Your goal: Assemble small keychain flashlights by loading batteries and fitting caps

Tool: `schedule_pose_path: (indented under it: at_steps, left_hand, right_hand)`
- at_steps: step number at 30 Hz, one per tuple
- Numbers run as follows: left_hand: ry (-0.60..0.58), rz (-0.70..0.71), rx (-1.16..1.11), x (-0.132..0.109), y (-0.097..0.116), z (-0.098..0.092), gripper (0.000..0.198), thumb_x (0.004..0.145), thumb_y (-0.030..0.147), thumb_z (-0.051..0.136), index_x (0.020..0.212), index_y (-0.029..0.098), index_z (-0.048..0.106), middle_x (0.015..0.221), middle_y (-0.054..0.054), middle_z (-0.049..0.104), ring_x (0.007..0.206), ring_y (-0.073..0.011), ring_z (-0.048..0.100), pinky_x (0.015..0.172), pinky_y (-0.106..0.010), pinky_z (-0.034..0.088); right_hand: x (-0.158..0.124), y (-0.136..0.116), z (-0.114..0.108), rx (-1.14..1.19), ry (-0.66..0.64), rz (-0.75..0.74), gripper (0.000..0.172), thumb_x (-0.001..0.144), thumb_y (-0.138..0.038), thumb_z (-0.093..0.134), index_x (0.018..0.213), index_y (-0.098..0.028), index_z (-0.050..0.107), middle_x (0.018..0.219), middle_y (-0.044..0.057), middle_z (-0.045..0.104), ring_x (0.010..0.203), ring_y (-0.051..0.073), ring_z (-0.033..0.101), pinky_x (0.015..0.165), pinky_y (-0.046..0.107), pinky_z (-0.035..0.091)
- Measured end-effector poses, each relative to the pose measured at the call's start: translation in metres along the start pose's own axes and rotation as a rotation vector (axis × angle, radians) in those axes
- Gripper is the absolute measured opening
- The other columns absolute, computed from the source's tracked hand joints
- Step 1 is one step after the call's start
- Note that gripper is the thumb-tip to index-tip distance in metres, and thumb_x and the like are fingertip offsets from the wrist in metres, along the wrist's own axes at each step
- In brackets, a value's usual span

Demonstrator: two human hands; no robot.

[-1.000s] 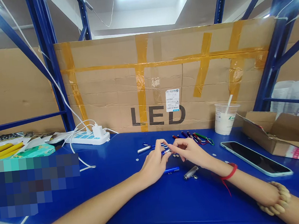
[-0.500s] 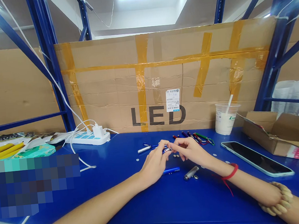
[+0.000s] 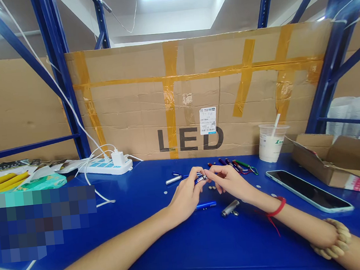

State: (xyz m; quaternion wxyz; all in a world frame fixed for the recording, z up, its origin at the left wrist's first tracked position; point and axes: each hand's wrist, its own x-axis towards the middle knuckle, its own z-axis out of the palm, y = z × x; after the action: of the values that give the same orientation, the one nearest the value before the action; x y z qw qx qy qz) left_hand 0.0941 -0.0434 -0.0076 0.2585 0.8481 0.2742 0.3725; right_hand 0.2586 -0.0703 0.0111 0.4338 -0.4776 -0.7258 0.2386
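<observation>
My left hand [image 3: 186, 198] pinches a small blue-and-silver tube [image 3: 200, 179] between thumb and fingers. Fingertips of my right hand [image 3: 227, 181] close on the tube's silver end, partly hiding it. Below the hands lies a blue tube [image 3: 206, 205], its left end behind my left hand. To its right rests a silver cylinder [image 3: 230, 208] with a small round metal piece [image 3: 235, 213] beside it. Several tiny metal discs [image 3: 212, 187] lie under my right fingers. Behind my left hand is another silver cylinder [image 3: 173, 180] with blue parts near it.
Several red and dark tubes and a green carabiner [image 3: 246, 166] lie behind my right hand. Farther right are a cup with a straw [image 3: 272, 145], a phone [image 3: 309, 190] and an open cardboard box [image 3: 336, 175]. A power strip [image 3: 106, 167] with white cables stands at the back left.
My fingers have shifted slightly around the blue-and-silver tube, and more of its silver end shows. The things on the table have not moved.
</observation>
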Motion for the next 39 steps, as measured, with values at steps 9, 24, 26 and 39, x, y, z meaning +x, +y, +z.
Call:
schedule_pose_path:
  at_steps: [9,24,26,39]
  left_hand:
    - [-0.011,-0.015,-0.015,0.000,-0.001,0.001,0.021,0.089,0.031,0.032,0.109,0.024,0.037,0.068,0.004,0.050,0.063,-0.0133,0.048,0.069,-0.027,0.038]
    - [-0.014,-0.072,-0.143,0.002,0.001,0.001,0.011,0.088,0.026,0.033,0.097,0.022,0.040,0.063,0.005,0.046,0.060,-0.0116,0.043,0.062,-0.024,0.033]
    - [0.008,-0.101,-0.202,0.004,0.000,0.001,0.009,0.088,0.025,0.034,0.094,0.021,0.039,0.061,0.005,0.045,0.059,-0.0111,0.041,0.061,-0.024,0.033]
    - [-0.210,-0.239,-0.589,0.006,-0.001,0.004,0.025,0.086,0.038,0.041,0.100,0.017,0.038,0.060,0.005,0.050,0.041,-0.0040,0.025,0.045,-0.021,0.020]
  right_hand:
    - [-0.001,-0.001,0.001,0.005,0.020,0.007,0.043,0.080,-0.054,0.048,0.062,-0.015,0.054,0.056,-0.003,0.051,0.038,0.005,0.044,0.041,0.020,0.035]
    - [0.000,0.003,0.000,-0.047,0.001,-0.007,0.036,0.082,-0.049,0.048,0.073,-0.016,0.057,0.064,-0.002,0.053,0.041,0.005,0.046,0.042,0.020,0.038]
    - [0.000,0.003,-0.001,-0.074,0.045,-0.019,0.032,0.079,-0.048,0.053,0.083,-0.017,0.060,0.071,-0.001,0.056,0.041,0.005,0.046,0.040,0.020,0.038]
    - [0.006,0.015,-0.019,-0.361,0.046,-0.444,0.025,0.082,-0.040,0.054,0.084,-0.024,0.073,0.082,0.005,0.057,0.056,0.009,0.051,0.052,0.024,0.043]
